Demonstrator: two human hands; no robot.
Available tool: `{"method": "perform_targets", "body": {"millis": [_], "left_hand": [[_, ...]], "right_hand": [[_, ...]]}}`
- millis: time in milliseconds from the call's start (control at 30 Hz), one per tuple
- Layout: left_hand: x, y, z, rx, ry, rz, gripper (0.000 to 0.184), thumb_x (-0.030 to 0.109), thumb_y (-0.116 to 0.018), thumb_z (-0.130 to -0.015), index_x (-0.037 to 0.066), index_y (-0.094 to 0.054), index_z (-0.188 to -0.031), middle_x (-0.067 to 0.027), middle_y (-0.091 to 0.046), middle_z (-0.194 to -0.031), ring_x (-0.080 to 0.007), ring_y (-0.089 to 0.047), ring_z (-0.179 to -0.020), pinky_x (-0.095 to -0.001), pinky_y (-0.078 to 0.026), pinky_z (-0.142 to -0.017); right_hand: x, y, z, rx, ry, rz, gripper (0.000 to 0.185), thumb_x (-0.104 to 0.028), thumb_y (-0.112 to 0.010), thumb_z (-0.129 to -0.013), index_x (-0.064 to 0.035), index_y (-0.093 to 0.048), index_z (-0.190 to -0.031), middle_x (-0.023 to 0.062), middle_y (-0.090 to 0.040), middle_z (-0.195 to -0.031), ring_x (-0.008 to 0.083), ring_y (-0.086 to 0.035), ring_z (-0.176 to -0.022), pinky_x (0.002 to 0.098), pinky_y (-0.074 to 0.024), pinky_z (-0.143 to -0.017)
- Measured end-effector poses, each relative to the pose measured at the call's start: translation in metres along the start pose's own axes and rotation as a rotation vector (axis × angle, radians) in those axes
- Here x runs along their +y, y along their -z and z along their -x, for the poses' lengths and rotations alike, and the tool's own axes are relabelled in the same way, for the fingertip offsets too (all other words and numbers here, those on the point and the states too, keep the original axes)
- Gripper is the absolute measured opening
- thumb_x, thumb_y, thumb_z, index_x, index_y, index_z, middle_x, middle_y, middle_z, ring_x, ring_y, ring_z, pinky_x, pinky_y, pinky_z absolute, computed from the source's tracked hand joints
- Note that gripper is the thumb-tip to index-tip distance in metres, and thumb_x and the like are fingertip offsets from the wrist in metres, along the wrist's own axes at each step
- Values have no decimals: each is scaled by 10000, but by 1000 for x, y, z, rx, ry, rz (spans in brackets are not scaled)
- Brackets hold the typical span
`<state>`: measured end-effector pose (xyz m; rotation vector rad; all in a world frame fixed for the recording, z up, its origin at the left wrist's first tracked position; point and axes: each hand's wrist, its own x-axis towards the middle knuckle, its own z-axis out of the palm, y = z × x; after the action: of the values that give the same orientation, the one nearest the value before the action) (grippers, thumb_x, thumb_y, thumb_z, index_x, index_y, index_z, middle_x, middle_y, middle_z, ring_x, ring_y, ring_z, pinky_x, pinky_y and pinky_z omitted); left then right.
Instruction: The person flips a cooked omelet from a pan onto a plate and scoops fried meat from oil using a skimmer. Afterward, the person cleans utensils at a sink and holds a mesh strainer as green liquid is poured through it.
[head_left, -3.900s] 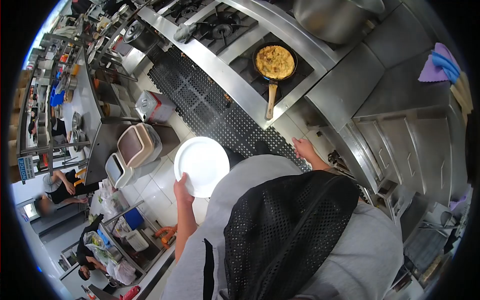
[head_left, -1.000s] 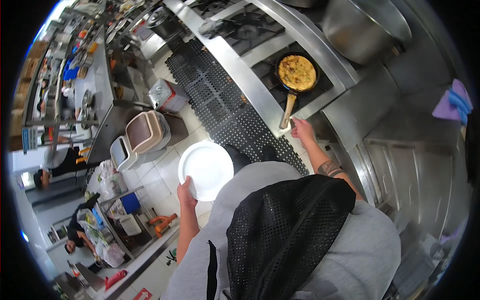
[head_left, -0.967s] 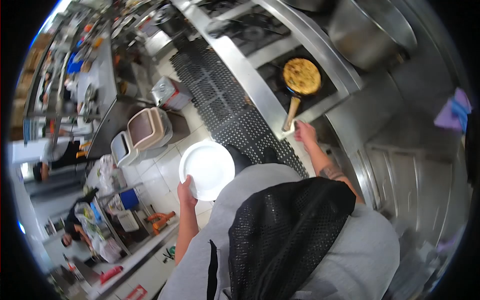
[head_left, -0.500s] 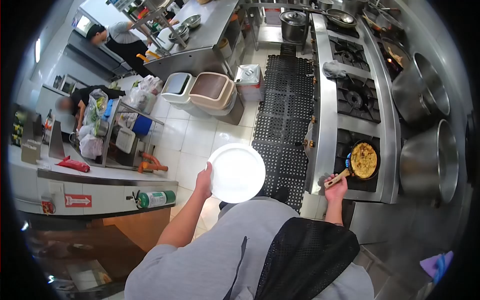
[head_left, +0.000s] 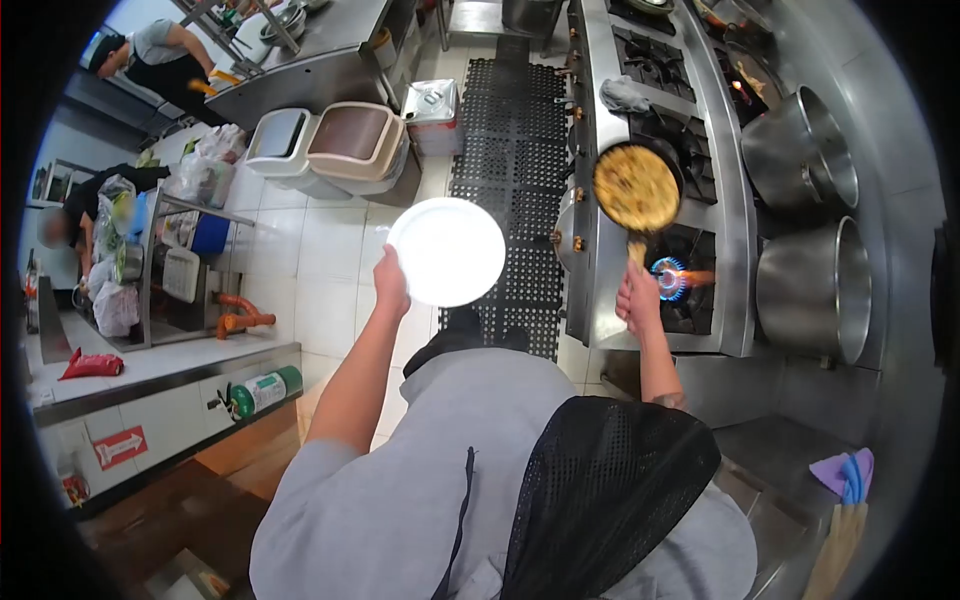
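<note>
Plate [head_left: 447,250] in my left hand [head_left: 391,283], pan [head_left: 670,158] in my right hand [head_left: 638,298]: I am holding both, taking twelve o'clock as straight ahead of me. The plate is lying between eleven and twelve, and my left hand is gripping its rim between eight and nine o'clock, thumb pressing on top while the other fingers are hiding beneath. My right hand, toward two o'clock, is wrapping closely around the handle [head_left: 636,250], which is pointing back toward me from the pan at one o'clock. An omelette [head_left: 636,188] is filling most of the pan; I cannot tell whether the base is touching anything.

A bare flame [head_left: 669,279] is burning on the stove [head_left: 608,265], just beside my knuckles at three o'clock from them. If my hand is straying that way, the fire could be scorching my skin. If the omelette is sitting loose, as I am guessing, a sharp tilt could be sending it over the lip, onto the stove or the floor mat [head_left: 530,190] at twelve. Because I am supporting the plate from one edge, weight landing on its far side could be twisting it from my grip.
</note>
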<state>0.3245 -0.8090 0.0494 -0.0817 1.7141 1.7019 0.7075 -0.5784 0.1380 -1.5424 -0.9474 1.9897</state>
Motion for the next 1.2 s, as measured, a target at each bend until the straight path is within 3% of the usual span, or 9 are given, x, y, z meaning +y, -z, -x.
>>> {"method": "perform_targets", "body": {"millis": [133, 200, 267, 300, 467, 833, 900, 1000, 1200], "left_hand": [[60, -73, -62, -29, -58, 72, 594, 416, -358, -1076, -111, -552, -1268, -172, -643, -1208, -244, -623, -1058, -375, -492, -916], [109, -111, -79, -115, -192, 185, 595, 423, -372, -1069, -108, -557, -1263, -162, -648, -1195, -238, -624, -1050, -374, -494, -910], [159, -142, -90, -157, -195, 203, 601, 434, -376, -1065, -103, -560, -1262, -157, -651, -1191, -228, -626, -1049, -369, -495, -906], [173, -156, -110, -197, -220, 241, 607, 431, -368, -1067, -114, -551, -1259, -163, -654, -1173, -234, -629, -1047, -369, -497, -906], [256, -195, -117, -289, -251, 376, 581, 415, -344, -1072, -102, -560, -1226, -166, -658, -1137, -253, -648, -1029, -377, -518, -891], [186, -118, -197, -282, -150, 487, 531, 363, -283, -1093, -65, -482, -1336, -154, -600, -1293, -265, -612, -1165, -400, -501, -995], [179, -112, -209, -262, -111, 437, 520, 359, -304, -1092, -63, -516, -1310, -147, -617, -1262, -240, -612, -1153, -389, -489, -1003], [160, -124, -241, -211, -128, 453, 540, 385, -358, -1083, -87, -593, -1203, -155, -653, -1165, -214, -646, -1009, -356, -515, -889], [227, -159, -307, -76, -66, 607, 527, 365, -354, -1086, -89, -537, -1281, -154, -644, -1198, -228, -617, -1112, -373, -492, -956]], "right_hand": [[-92, -77, -11, 5, 345, 426, 321, -387, -555, -1013, -147, -488, -810, -63, -412, -580, 60, -380, -421, 267, -309, -367], [-134, -96, -41, 140, 978, 799, 335, -378, -576, -998, -97, -535, -819, 30, -531, -586, 217, -515, -474, 378, -409, -462], [-199, -144, 5, 320, 987, 1059, 369, -393, -592, -956, -30, -536, -917, 253, -638, -759, 462, -646, -733, 551, -469, -657], [-219, -157, 7, 404, 1043, 1158, 350, -405, -580, -958, -59, -538, -916, 263, -658, -804, 513, -611, -790, 582, -465, -658], [-272, -213, 3, 563, 1276, 1393, 309, -378, -586, -956, -79, -517, -923, 208, -675, -786, 471, -641, -740, 573, -484, -627], [-217, -221, -52, 560, 917, 1199, 294, -365, -561, -977, -82, -612, -1036, 220, -682, -865, 473, -627, -822, 504, -480, -697], [-192, -207, -78, 425, 886, 1050, 326, -371, -566, -983, -48, -607, -968, 170, -655, -752, 387, -643, -719, 455, -468, -650], [-158, -191, -116, 205, 466, 658, 377, -395, -557, -1001, -64, -544, -820, -19, -451, -568, 87, -471, -477, 303, -361, -440], [-144, -215, -192, 135, 6, 266, 403, -444, -526, -1004, -122, -465, -770, -27, -381, -505, 103, -346, -326, 284, -282, -289]]}}
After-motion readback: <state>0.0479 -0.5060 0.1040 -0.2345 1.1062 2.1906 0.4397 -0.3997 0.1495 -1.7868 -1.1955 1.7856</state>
